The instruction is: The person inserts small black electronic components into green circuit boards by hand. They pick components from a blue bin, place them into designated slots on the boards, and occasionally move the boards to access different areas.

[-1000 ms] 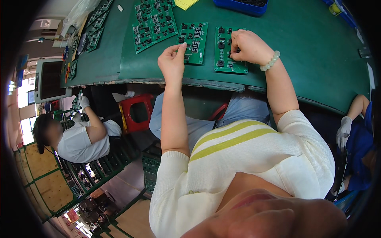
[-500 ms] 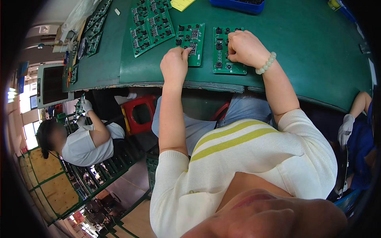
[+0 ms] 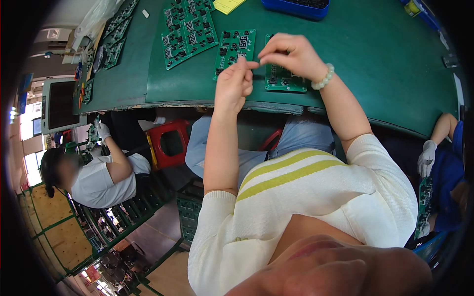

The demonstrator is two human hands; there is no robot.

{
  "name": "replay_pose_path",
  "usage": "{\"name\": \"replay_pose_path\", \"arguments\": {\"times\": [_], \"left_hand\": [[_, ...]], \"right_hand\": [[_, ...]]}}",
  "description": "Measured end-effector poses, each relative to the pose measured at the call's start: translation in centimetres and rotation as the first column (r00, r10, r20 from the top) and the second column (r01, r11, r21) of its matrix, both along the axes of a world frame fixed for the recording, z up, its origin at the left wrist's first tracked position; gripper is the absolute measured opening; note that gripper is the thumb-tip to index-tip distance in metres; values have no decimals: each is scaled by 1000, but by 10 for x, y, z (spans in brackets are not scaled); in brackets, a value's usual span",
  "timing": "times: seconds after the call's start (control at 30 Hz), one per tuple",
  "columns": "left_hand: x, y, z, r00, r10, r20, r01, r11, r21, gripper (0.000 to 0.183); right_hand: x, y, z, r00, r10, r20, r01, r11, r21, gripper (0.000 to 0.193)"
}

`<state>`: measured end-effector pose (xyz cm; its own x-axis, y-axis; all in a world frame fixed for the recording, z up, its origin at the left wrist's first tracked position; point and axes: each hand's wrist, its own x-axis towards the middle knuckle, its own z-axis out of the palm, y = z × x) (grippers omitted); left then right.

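Above the gap between two green circuit boards, my hands meet at the fingertips. My left hand (image 3: 234,87) is closed, thumb up, with a finger stretched toward the right hand; it covers the lower part of the left circuit board (image 3: 228,50), which bears black buttons and digit displays. My right hand (image 3: 292,55), a pale bead bracelet on its wrist, is curled in a pinch over the right circuit board (image 3: 286,87) and hides much of it. Anything held between the fingertips is too small to make out. Both boards lie flat on the green table (image 3: 375,64).
More joined circuit boards (image 3: 190,34) lie to the left, near a yellow paper (image 3: 228,5). A blue tray (image 3: 296,9) of small dark parts stands at the back. A red stool (image 3: 168,144) and a seated person (image 3: 106,175) are at left; a gloved hand (image 3: 426,159) shows at right.
My left hand has moved right and my right hand has moved left, off the boards' surfaces, so their fingertips come together. At far right, the other person's board has turned into view.
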<state>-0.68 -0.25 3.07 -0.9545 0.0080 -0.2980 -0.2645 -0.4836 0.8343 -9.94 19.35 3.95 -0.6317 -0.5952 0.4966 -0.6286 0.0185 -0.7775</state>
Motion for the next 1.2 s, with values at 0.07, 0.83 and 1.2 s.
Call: {"name": "replay_pose_path", "arguments": {"times": [0.07, 0.83, 1.2], "left_hand": [[1, -9, 1, 997, 83, 3, -83, 995, 59, 30], [0, -28, 3, 946, 305, -114, -318, 939, -130, 21], [-21, -41, 2, 957, 53, -285, -289, 140, -947, 15]], "right_hand": [[-15, 14, 3, 995, -95, 26, 96, 994, -50, 16], [-35, 58, -5, 964, -221, 151, 85, 789, 608, 15], [-32, 55, -3, 951, -309, 10, 224, 712, 665, 17]]}}
